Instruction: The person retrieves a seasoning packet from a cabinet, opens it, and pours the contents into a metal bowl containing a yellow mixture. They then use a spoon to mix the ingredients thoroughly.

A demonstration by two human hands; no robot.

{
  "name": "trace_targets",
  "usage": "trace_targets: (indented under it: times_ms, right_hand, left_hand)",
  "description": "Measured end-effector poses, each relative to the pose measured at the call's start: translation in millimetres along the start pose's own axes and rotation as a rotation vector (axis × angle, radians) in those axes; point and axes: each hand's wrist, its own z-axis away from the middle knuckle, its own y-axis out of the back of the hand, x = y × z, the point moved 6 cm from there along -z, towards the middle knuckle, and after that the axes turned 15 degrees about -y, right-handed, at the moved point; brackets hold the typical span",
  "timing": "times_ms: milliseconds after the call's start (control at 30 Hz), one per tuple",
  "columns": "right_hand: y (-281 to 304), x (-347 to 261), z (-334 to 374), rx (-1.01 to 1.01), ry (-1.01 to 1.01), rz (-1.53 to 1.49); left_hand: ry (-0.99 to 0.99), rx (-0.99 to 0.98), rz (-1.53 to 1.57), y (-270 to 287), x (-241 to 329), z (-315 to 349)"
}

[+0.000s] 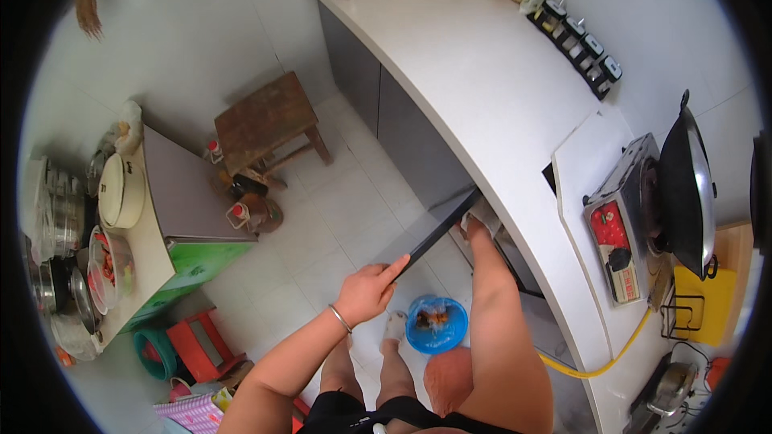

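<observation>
L hand [367, 291] holds cabinet door [438, 229] (open).

wooden stool [269, 122], black wok [686, 189], blue bowl [437, 325]

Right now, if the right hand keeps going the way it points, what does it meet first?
The right hand points into the cabinet under the counter, beside the open door. Probably the cabinet's inside; depth there is hidden.
</observation>
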Motion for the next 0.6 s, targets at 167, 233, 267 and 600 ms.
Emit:
trace_targets:
  times_ms: [167,233,267,600]
  right_hand:
    - [-16.6,14.9,-14.4,-0.150,0.024,0.078]
    - [-24.7,4.2,-11.6,-0.213,0.063,0.085]
    - [-26.7,0.8,-12.6,-0.260,0.067,0.052]
    - [-14.3,15.2,-30.6,0.154,-0.043,-0.101]
  left_hand:
    - [-0.015,-0.027,-0.038,0.4,6.9,-3.7]
    - [0.003,-0.034,-0.040,-0.4,3.8,1.5]
    - [-0.002,-0.026,-0.050,1.3,2.0,1.9]
    - [-0.032,-0.018,-0.046,-7.3,-0.3,-2.4]
